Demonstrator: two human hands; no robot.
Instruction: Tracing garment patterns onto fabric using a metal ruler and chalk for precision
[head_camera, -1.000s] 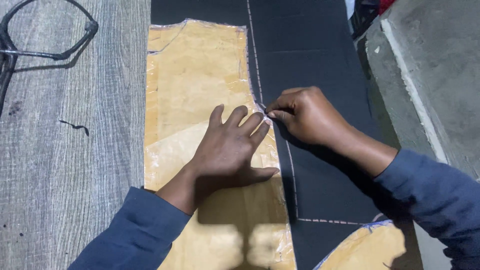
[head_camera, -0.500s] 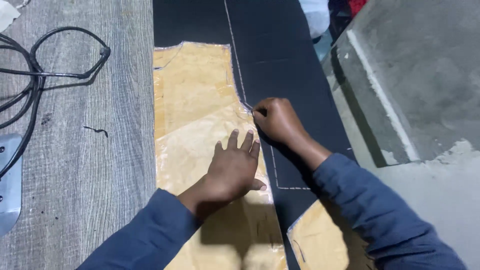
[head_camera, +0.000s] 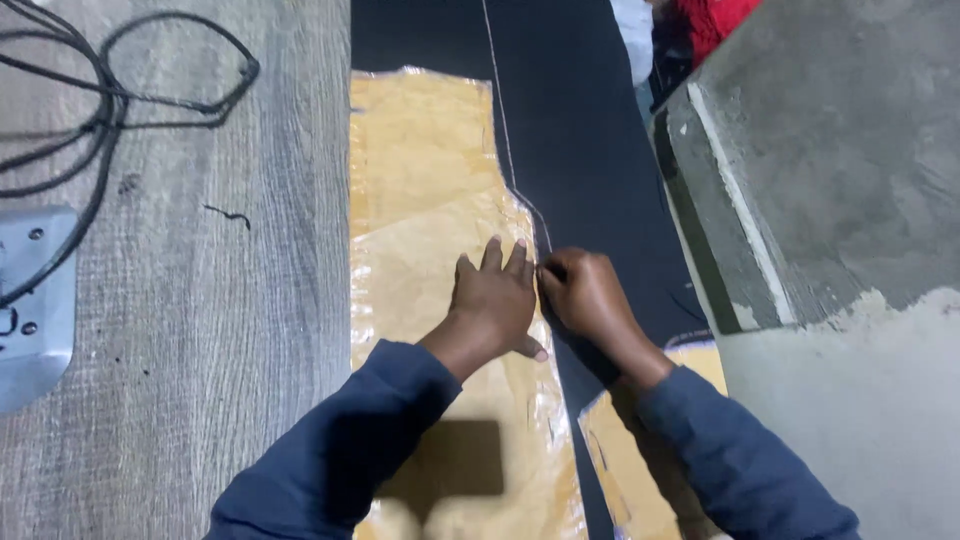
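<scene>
Pattern piece (head_camera: 430, 210): tan-yellow paper, glossy and wrinkled, long and narrow, right edge stepping outward about halfway down. It lies flat on black fabric (head_camera: 590, 150), which runs up the middle of a grey wood-grain surface (head_camera: 200, 330). A thin chalk line (head_camera: 500, 110) on the fabric follows the pattern's right edge. Left hand (head_camera: 495, 300) is palm-down on the paper, fingers spread and pointing away, pressing near that edge; grip open, holding nothing. Right hand (head_camera: 585, 295) sits just beside it on the fabric, touching the left fingertips, fingers curled and pinched together at the pattern's edge; whatever is in that pinch is too small to make out. Both forearms in dark blue sleeves. Second tan pattern piece (head_camera: 630, 450) lies under the right forearm. Black cable (head_camera: 150, 95) loops at far left above a grey metal plate (head_camera: 35, 300).
</scene>
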